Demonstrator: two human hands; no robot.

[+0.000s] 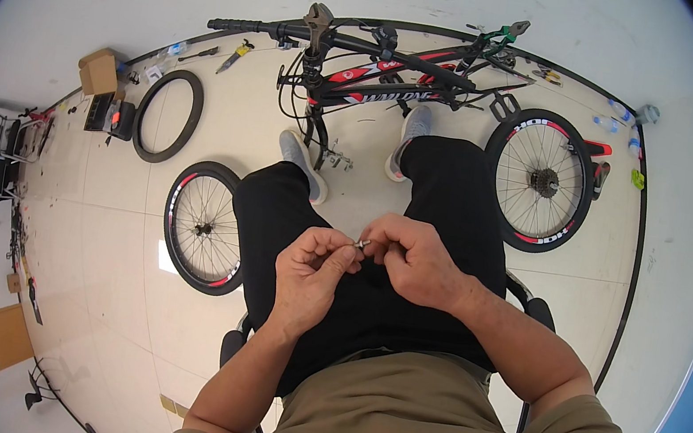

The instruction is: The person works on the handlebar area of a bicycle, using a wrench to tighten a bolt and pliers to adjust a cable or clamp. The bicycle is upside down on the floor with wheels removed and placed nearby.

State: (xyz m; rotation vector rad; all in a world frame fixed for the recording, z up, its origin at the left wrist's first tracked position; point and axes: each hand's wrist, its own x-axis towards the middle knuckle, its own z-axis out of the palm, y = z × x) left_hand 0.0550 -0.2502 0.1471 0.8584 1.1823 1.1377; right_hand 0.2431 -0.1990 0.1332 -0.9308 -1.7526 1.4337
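Observation:
Over my lap, my left hand (310, 276) is closed, with thumb and fingertips pinching a small silvery metal part (362, 243). From the other side, my right hand (422, 265) has its fingertips closed on the same part. Most of the piece is covered by fingers, so its exact kind cannot be made out. Beyond my knees, a black and red bicycle frame (375, 82) without its wheels is propped against the wall. An adjustable wrench (318, 21) stands at its handlebar end, and green-handled pliers (515, 32) sit at its other end.
A bicycle wheel (205, 229) lies by my left knee; another wheel with a sprocket cassette (543, 182) is by my right knee. Farther left are a loose tyre (169, 116) and a cardboard box (103, 73). Plastic bottles (607, 123) lie near the right wall. I sit on a chair (540, 313).

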